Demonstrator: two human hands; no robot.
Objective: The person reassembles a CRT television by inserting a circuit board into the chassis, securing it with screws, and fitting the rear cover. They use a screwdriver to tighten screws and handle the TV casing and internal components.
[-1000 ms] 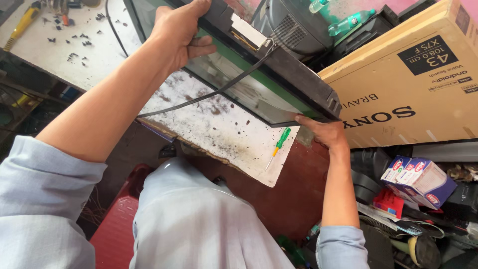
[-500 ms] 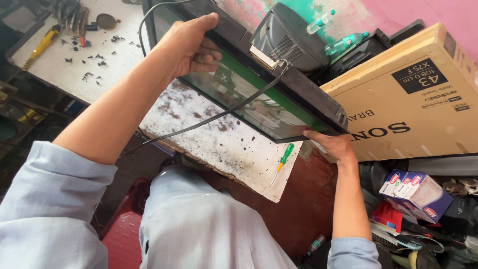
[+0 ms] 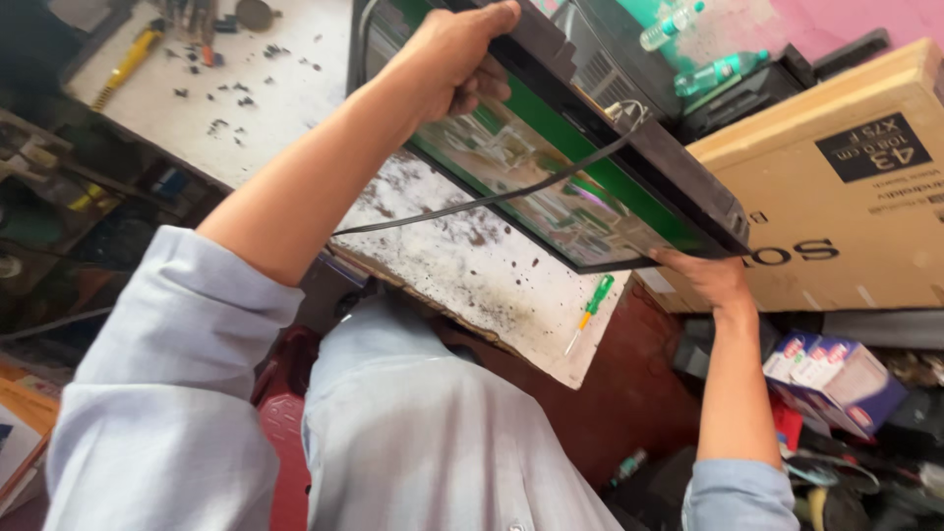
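Raised higher, panel (image 3: pixel 551 187) over worktable (image 3: pixel 462 265); screwdriver (image 3: pixel 588 313) perhaps just beneath.

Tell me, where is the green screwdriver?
In the head view, the green screwdriver lies near the right corner of the stained white worktop, just below the flat screen panel and close to the right hand.

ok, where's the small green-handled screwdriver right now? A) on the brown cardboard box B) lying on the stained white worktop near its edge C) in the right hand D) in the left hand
B: the green-handled screwdriver lies loose on the stained white worktop, while the left hand and right hand both grip the flat black-framed panel.
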